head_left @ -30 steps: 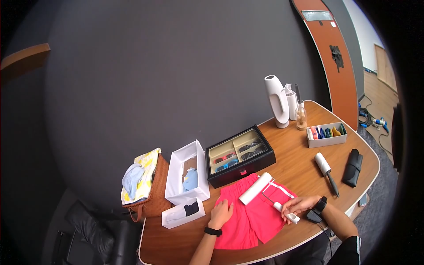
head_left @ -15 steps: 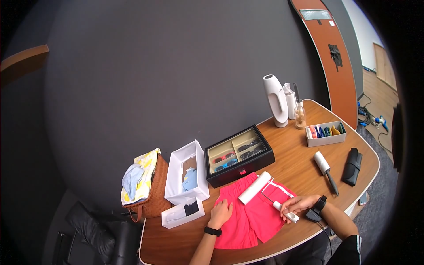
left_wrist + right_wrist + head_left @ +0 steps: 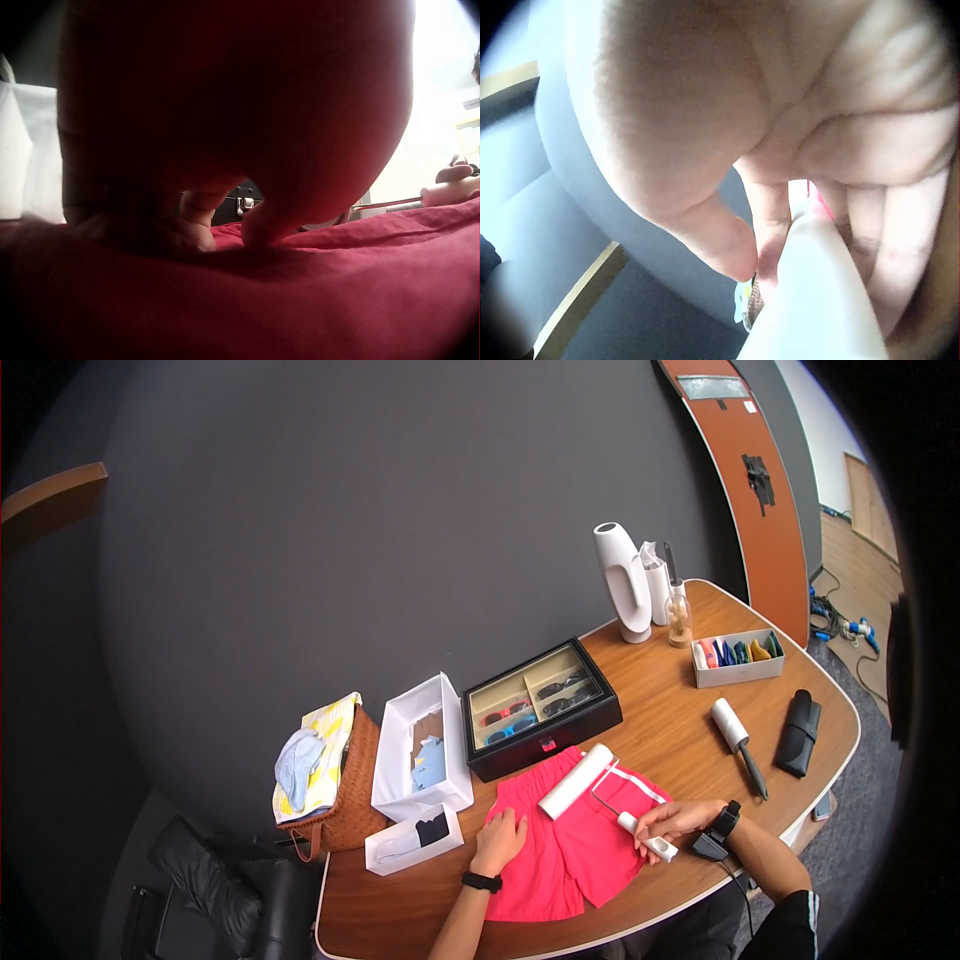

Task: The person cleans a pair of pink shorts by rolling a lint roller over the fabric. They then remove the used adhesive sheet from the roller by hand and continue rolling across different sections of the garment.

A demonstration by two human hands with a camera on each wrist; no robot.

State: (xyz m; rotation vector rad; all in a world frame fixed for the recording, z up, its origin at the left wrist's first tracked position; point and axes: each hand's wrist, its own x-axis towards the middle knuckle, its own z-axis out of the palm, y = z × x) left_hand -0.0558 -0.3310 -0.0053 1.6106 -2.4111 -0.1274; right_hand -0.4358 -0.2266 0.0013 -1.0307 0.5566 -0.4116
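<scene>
Pink shorts (image 3: 545, 860) with a white side stripe lie spread on the table. My left hand (image 3: 499, 844) rests on their left part, fingers relaxed; the left wrist view shows its fingertips touching the pink cloth (image 3: 315, 300). In my right hand (image 3: 677, 821) is the white handle (image 3: 659, 849) of a large lint roller, held with curled fingers. Its white roll (image 3: 577, 782) lies across the upper part of the shorts. The right wrist view shows the white handle (image 3: 810, 300) against the fingers of the right hand (image 3: 727, 150).
Behind the shorts stand a glasses case (image 3: 545, 745), a large white box (image 3: 455, 796) and a small box with socks (image 3: 400, 863). A basket (image 3: 362, 780) is at left. At right are a smaller lint roller (image 3: 730, 724), a black pouch (image 3: 799, 735), a filled box (image 3: 740, 674) and a white vase (image 3: 623, 585).
The roll has shifted very slightly up and left across the shorts. The left hand stays in place, and the head view has moved a little.
</scene>
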